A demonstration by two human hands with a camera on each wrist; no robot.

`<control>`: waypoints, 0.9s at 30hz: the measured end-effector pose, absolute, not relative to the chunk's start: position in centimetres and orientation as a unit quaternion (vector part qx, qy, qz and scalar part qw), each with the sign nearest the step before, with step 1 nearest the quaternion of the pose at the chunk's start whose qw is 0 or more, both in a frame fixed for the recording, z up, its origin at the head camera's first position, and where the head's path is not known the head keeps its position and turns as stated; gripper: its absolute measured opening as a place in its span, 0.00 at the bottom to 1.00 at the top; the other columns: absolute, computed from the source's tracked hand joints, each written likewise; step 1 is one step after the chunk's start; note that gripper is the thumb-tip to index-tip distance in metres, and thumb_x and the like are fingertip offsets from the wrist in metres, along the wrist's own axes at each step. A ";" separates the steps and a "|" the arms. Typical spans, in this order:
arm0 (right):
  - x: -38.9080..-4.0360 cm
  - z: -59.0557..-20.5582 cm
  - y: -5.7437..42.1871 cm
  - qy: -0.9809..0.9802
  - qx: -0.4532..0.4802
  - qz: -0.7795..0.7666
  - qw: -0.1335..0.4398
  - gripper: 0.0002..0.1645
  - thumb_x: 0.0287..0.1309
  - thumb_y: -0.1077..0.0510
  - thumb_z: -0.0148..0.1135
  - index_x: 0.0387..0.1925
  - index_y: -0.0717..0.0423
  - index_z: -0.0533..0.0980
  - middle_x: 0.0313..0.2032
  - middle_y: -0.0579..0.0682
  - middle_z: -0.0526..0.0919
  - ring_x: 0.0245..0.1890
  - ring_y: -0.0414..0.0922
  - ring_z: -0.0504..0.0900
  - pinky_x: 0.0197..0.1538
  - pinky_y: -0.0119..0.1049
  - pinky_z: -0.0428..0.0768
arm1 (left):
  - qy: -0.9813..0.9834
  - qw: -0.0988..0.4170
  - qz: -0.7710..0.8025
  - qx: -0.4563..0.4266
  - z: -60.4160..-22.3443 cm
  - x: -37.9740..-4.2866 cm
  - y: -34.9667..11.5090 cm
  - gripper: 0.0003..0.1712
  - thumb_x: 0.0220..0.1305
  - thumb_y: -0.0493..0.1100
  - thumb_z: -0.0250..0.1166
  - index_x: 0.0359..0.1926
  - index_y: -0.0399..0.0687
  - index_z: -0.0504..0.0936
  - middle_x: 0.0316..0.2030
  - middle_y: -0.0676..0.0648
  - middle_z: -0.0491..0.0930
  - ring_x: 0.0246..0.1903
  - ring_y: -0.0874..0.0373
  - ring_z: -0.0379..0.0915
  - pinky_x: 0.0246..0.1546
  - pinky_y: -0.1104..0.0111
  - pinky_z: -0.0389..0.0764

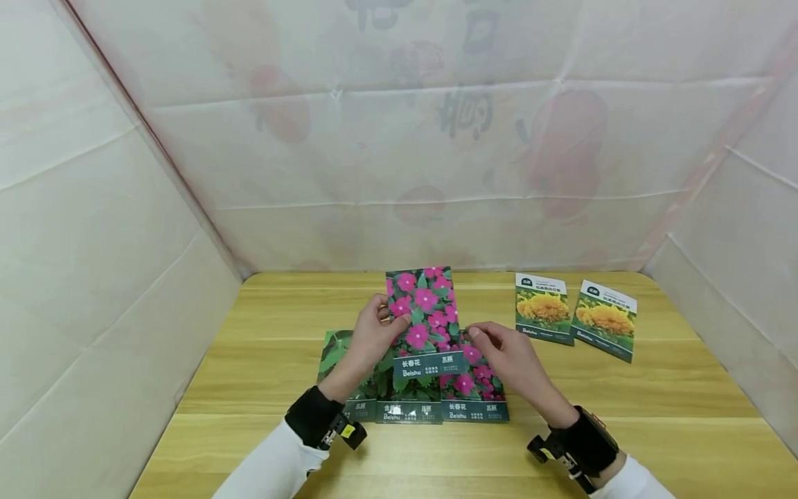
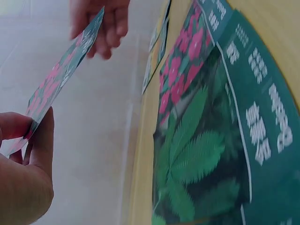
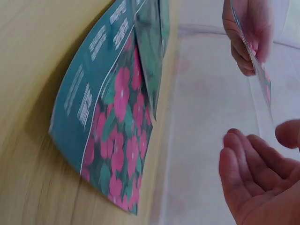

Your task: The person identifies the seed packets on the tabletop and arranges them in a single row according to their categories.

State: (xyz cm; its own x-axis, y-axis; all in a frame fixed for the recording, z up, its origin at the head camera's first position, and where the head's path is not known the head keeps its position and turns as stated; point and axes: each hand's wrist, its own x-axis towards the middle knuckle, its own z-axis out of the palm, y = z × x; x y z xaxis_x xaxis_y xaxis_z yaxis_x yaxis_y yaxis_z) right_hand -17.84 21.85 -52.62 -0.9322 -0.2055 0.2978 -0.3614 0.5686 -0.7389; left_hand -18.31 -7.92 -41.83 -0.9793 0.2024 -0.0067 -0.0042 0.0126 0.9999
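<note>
My left hand pinches a seed packet with pink flowers by its left edge, thumb in front and fingers behind. It is held up above the table, and in the left wrist view it stands tilted on edge. Close to that packet's lower right side is my right hand, and the right wrist view shows its fingers loosely bent, thumb apart, with nothing gripped. Beneath the hands lie a second pink-flower packet, a green-leaf packet in the middle, and another leaf packet partly hidden by the left wrist.
Two packets with yellow flowers, one upright and one slanted, lie side by side at the back right of the wooden table. Pale fabric walls enclose the table at the back and sides.
</note>
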 end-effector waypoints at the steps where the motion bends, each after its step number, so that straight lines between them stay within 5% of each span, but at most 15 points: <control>1: -18.4 -53.4 21.8 -0.881 0.148 0.440 0.093 0.17 0.80 0.40 0.49 0.61 0.29 0.78 0.46 0.33 0.85 0.41 0.33 0.83 0.39 0.32 0.81 | 0.708 0.075 0.698 0.073 -41.9 -18.2 -7.7 0.15 0.74 0.35 0.63 0.55 0.39 0.69 0.44 0.41 0.80 0.46 0.50 0.83 0.38 0.68 0.78; 8: -16.0 -45.9 19.3 -0.817 0.124 0.559 0.067 0.21 0.80 0.47 0.53 0.55 0.58 0.82 0.43 0.54 0.87 0.42 0.47 0.86 0.45 0.38 0.86 | 0.710 0.074 0.695 0.085 -42.1 -18.0 -6.6 0.13 0.73 0.34 0.63 0.53 0.38 0.70 0.42 0.41 0.81 0.44 0.49 0.84 0.38 0.68 0.78; 10: -15.3 -43.9 18.7 -0.821 0.100 0.560 0.052 0.23 0.80 0.45 0.53 0.54 0.58 0.82 0.42 0.52 0.86 0.42 0.47 0.85 0.47 0.40 0.86 | 0.709 0.078 0.695 0.090 -42.2 -18.0 -6.4 0.13 0.73 0.34 0.63 0.52 0.39 0.69 0.41 0.41 0.80 0.44 0.49 0.83 0.36 0.68 0.76; 15: -16.2 -45.8 19.1 -0.825 0.078 0.557 0.051 0.24 0.78 0.39 0.53 0.55 0.51 0.82 0.41 0.48 0.85 0.41 0.50 0.83 0.47 0.45 0.85 | 0.708 0.087 0.694 0.097 -42.4 -17.9 -6.1 0.14 0.73 0.34 0.64 0.51 0.39 0.67 0.40 0.43 0.79 0.42 0.52 0.82 0.33 0.68 0.73; 21: -15.2 -43.4 18.5 -0.813 0.078 0.575 0.055 0.19 0.77 0.44 0.58 0.48 0.54 0.83 0.35 0.50 0.83 0.36 0.56 0.80 0.37 0.37 0.79 | 0.712 0.087 0.688 0.107 -42.4 -17.5 -5.8 0.15 0.74 0.37 0.64 0.51 0.39 0.67 0.38 0.44 0.75 0.46 0.49 0.82 0.35 0.67 0.71; 27: -15.2 -43.1 19.0 -0.830 0.034 0.557 0.017 0.21 0.77 0.45 0.58 0.48 0.58 0.83 0.34 0.53 0.83 0.38 0.61 0.79 0.37 0.36 0.80 | 0.714 0.078 0.686 0.120 -42.9 -17.3 -6.3 0.20 0.75 0.43 0.65 0.59 0.38 0.69 0.49 0.40 0.79 0.50 0.46 0.83 0.46 0.64 0.82</control>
State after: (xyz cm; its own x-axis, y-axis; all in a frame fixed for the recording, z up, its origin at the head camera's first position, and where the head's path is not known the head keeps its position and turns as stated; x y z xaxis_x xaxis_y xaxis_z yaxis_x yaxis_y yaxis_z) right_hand -15.24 19.02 -43.13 -0.9971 -0.0378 0.0660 -0.0754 0.3781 -0.9227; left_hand -17.32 -6.33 -42.89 -0.9590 0.2785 0.0528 0.0638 0.0306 0.9975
